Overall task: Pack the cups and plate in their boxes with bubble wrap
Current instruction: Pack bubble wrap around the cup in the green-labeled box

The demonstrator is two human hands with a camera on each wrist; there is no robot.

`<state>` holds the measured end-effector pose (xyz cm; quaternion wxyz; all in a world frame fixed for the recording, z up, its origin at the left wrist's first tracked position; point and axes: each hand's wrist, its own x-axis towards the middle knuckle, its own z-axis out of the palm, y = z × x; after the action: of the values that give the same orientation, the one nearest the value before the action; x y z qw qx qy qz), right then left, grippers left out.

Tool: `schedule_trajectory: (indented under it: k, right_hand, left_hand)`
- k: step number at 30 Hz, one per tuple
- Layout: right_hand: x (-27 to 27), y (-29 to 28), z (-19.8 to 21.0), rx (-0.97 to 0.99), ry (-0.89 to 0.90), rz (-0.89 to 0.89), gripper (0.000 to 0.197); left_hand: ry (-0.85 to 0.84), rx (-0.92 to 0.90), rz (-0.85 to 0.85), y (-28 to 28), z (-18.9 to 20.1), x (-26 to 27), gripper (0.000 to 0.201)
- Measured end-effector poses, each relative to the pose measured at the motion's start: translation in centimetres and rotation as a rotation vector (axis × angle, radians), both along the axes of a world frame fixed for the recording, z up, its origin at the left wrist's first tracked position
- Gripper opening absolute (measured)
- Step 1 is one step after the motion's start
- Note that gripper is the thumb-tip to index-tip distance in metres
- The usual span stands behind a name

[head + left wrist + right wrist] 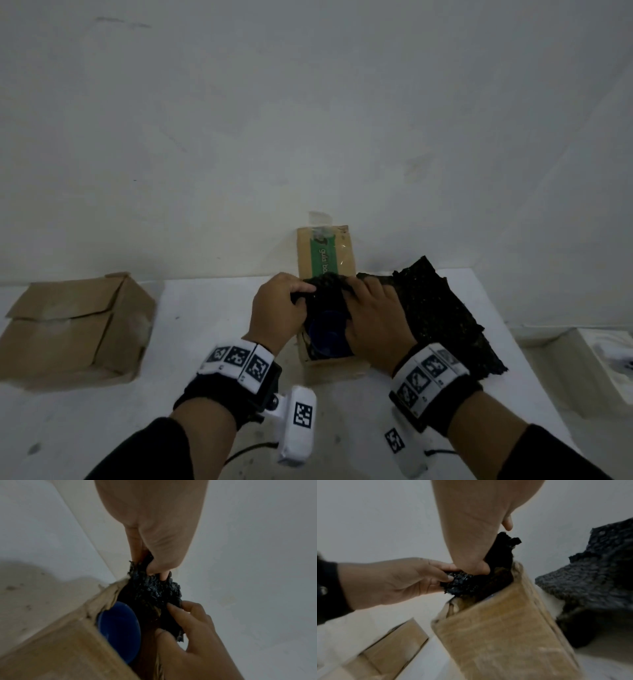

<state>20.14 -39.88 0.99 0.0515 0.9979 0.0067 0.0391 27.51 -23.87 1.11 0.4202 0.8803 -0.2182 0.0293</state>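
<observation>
Both pinching black bubble wrap [327,287] over the open box [334,368]: left hand [279,308], right hand [371,315]; blue cup [120,627] inside.

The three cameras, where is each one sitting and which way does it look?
Head: worn on the head, looking down at the white table; both forearms, left hand, right hand show.
Left wrist: looks along the left hand at the blue cup in the open brown cardboard box; both hands show.
Right wrist: looks along the right hand at that box; both hands show.
Shared: all see the crumpled black bubble wrap both hands grip.
</observation>
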Motion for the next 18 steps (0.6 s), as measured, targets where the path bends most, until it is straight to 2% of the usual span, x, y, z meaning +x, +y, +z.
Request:
schedule_trajectory:
  k: [2, 4, 6, 9, 12, 15, 18]
  right_hand:
    - [-0.3, 0.3, -1.1, -0.025, 0.063, -0.026, 0.056]
    - [-0.1, 0.5, -1.2, -0.099, 0.122, -0.017, 0.056]
    - [0.1, 0.7, -1.3, -0.170, 0.214, 0.023, 0.054]
    - [0.3, 1.5, -1.1, -0.351, 0.253, 0.085, 0.042]
    - [1.1, 2.4, -0.7, -0.464, 0.343, 0.155, 0.037]
    - [2.2, 2.6, -0.6, -0.433, 0.390, 0.172, 0.035]
    - [3.0, 2.5, 0.1, -0.271, 0.385, 0.124, 0.023]
  left_hand:
    - [0.005, -0.023, 0.003, 0.1, -1.1, -0.3, 0.031]
    - [0.023, -0.040, 0.004, 0.1, -1.9, -0.4, 0.033]
    - [0.081, -0.088, -0.014, 0.1, -2.5, -0.6, 0.039]
    - [0.172, -0.170, -0.056, 0.4, -3.3, -1.3, 0.054]
    - [0.195, -0.178, -0.091, 0.8, -3.9, -1.9, 0.058]
    - [0.232, -0.151, -0.144, 1.1, -4.5, -2.2, 0.054]
    - [0.287, -0.186, -0.188, 1.4, -5.5, -2.1, 0.055]
